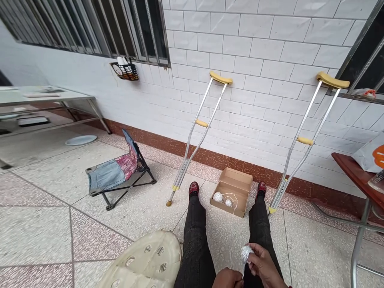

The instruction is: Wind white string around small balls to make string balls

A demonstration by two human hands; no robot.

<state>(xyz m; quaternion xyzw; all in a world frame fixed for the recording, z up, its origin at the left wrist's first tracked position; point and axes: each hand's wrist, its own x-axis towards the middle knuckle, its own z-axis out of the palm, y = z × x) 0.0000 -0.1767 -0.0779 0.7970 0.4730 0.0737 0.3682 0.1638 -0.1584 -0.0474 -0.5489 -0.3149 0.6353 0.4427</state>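
My right hand [264, 267] is closed around a small ball of white string [245, 253], held above my right thigh. My left hand [228, 279] sits just below it at the frame's bottom edge, fingers curled and pinching the strand that hangs from the ball. A thin string runs up from the hands toward an open cardboard box [232, 191] on the floor between my feet. Two white string balls [222, 199] lie in that box.
Two crutches [198, 138] [304, 140] lean on the tiled wall either side of the box. A low folding chair [118, 173] stands at left, a plastic stool seat [147, 260] beside my left leg, a table [357, 176] at right, and a shelf table [45, 104] far left.
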